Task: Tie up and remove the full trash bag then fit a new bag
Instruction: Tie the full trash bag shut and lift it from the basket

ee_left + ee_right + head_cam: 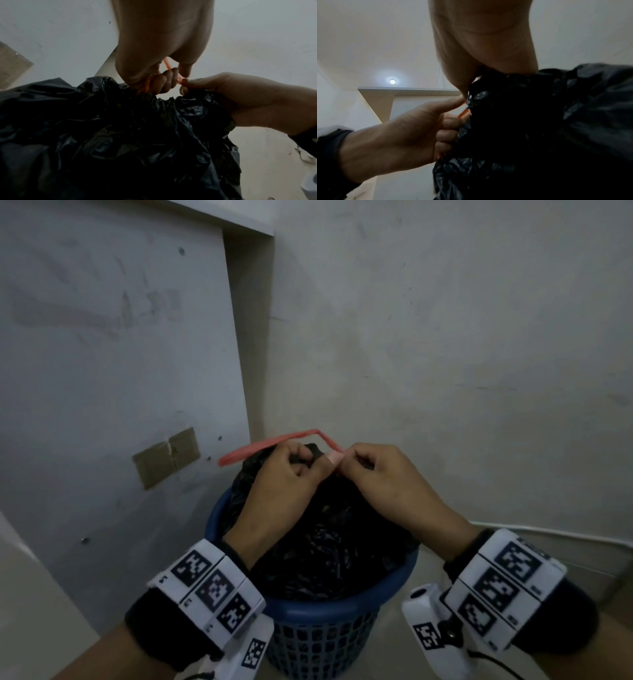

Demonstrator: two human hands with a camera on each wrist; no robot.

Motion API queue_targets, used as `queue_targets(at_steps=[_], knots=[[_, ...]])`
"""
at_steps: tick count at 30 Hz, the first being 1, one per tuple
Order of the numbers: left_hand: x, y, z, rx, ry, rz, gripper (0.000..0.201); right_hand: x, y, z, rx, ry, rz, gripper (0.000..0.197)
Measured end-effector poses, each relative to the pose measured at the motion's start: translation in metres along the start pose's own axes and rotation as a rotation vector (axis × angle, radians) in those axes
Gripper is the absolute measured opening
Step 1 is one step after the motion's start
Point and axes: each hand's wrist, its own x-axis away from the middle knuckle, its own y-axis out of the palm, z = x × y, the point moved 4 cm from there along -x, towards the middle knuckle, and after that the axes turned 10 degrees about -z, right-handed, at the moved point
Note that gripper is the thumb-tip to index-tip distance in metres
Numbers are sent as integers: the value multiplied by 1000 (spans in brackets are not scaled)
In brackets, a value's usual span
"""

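The left hand (286, 474) is curling its fingers around the red drawstring (263, 447) at the gathered neck of the black trash bag (329, 535). The right hand (383, 477) is pinching the same drawstring just beside it, with thumb and fingertips closed on the strip. A loop of drawstring is sticking out to the left. The bag is sitting in a blue basket bin (329, 618), which is standing near a grey wall (445, 337).

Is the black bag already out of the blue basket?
No, the black bag sits inside the blue basket.
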Motion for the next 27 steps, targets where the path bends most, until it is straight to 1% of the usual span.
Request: queue_targets(at_steps=[1, 2, 4, 5, 7, 9, 12, 13, 15, 17, 18, 19, 21, 23, 25, 27], knots=[[1, -1, -1, -21, 20, -16, 24, -1, -1, 2, -17, 29, 41, 35], [3, -1, 2, -89, 66, -58, 24, -2, -2, 5, -46, 64, 75, 38], [8, -1, 8, -295, 182, -149, 17, -2, -3, 8, -136, 127, 98, 40], [11, -3, 10, -415, 243, -154, 16, -3, -4, 11, -185, 156, 99, 40], [14, -7, 8, -677, 352, -107, 17, -3, -5, 15, -247, 205, 91, 41], [16, -11, 4, -879, 389, -34, 25, -2, -3, 18, -233, 228, 73, 42], [19, -14, 6, -1053, 377, 57, 37, -1, 5, 19, -106, 242, -39, 44], [21, -13, 7, -1094, 386, 63, 40, -1, 8, 16, -74, 239, -94, 45], [22, -9, 9, -1138, 391, 25, 47, -1, 12, 9, -30, 214, -196, 43], [21, -4, 6, -1155, 344, -55, 54, 1, 12, 1, 3, 203, -274, 39], [20, -3, 4, -1147, 316, -86, 53, 2, 12, -1, 31, 200, -309, 39], [19, -4, 2, -1129, 298, -102, 48, 4, 12, -2, 61, 193, -343, 40], [19, -5, 1, -1059, 282, -125, 30, 8, 13, -3, 100, 167, -380, 40], [17, -8, -1, -884, 234, -157, 15, 9, 12, -1, 127, 142, -344, 39], [17, -13, -3, -618, 110, -230, 12, 6, 10, 5, 135, 131, -284, 40], [16, -18, -3, -384, 11, -315, 14, 4, 7, 14, 125, 130, -246, 42]])
